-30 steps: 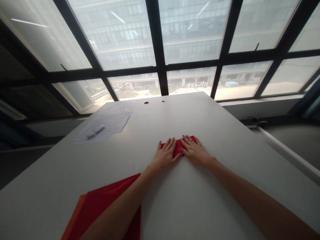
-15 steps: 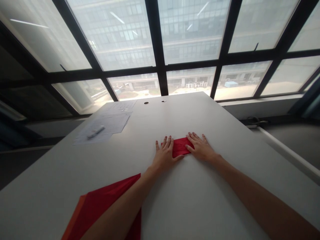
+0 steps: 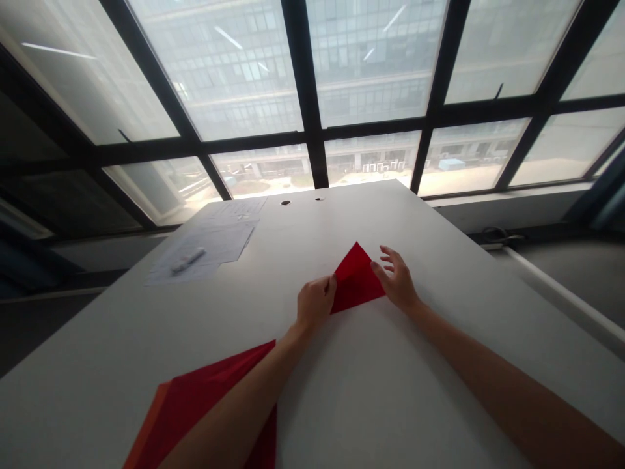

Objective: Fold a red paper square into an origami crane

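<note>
A piece of red paper, its upper part showing as a triangle with the point away from me, is in front of me at the middle of the table. My left hand is closed on its left corner, thumb and fingers pinching the edge. At the paper's right side is my right hand, fingers apart and slightly curled; its thumb is at the paper's edge, and I cannot tell whether it touches. Larger red sheets with an orange edge lie under my left forearm, partly hidden by it.
Printed white papers lie on the far left of the white table, with a whitish marker-like stick on them. Two round holes are near the table's far edge. Large dark-framed windows stand beyond it.
Both hands were lying flat on a narrow folded red strip. Now the paper shows a triangular shape, the left hand has closed on its corner, and the right hand has lifted with fingers curled.
</note>
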Available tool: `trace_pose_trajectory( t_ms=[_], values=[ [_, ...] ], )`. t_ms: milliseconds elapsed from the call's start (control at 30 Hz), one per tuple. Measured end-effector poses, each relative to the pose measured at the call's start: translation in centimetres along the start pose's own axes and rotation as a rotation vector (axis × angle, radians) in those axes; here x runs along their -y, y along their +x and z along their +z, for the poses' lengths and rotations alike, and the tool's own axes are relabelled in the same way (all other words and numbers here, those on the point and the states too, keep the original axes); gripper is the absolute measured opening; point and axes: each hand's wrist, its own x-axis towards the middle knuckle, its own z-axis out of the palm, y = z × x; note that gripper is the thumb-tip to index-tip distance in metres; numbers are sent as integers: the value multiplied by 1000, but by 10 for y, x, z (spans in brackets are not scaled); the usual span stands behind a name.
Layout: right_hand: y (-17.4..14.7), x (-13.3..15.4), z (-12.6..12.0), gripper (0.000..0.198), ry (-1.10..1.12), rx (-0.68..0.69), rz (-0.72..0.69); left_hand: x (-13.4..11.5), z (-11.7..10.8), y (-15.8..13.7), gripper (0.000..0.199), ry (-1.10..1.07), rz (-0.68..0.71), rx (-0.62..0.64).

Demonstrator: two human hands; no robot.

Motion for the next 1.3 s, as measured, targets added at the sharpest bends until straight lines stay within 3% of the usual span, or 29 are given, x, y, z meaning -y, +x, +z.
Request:
trace_pose_trajectory(
  t_ms=[167, 333, 533, 667, 767, 867, 933, 1000, 1067, 1133, 1233, 1300],
  values=[
    [0, 4, 4, 74, 123, 56, 60, 10, 7, 6, 53, -526, -297, -215],
    [9, 3, -1, 90, 518, 57, 341, 21, 11, 13, 49, -938, -463, -203],
    [13, 1, -5, 37, 609, 27, 384, 23, 14, 15, 45, -1107, -554, -87],
    [18, -8, -11, 37, 481, -71, 379, 20, 15, 11, 39, -827, -473, -84],
    [20, -15, -13, 36, 291, -61, 323, 14, 9, 8, 33, -524, -284, -141],
    [18, -19, -11, 35, 115, 33, 222, 9, 2, 6, 47, -224, -37, -248],
    [14, -17, -8, 37, -43, 77, 154, 7, 1, 4, 47, -64, 144, -131],
    [9, -12, -7, 44, -259, 67, 97, 7, 3, 1, 46, 75, 265, 93],
    [5, -3, -7, 52, -443, 36, 9, 7, 6, -3, 51, 213, 297, 294],
    [1, 7, -5, 55, -506, 77, -128, 7, 10, -5, 59, 311, 289, 412],
    [-7, 18, 1, 53, -517, 340, -300, 8, 12, -7, 61, 365, 298, 458],
    [-13, 19, 8, 55, -550, 540, -324, 8, 12, -8, 62, 372, 299, 449]
  ],
)
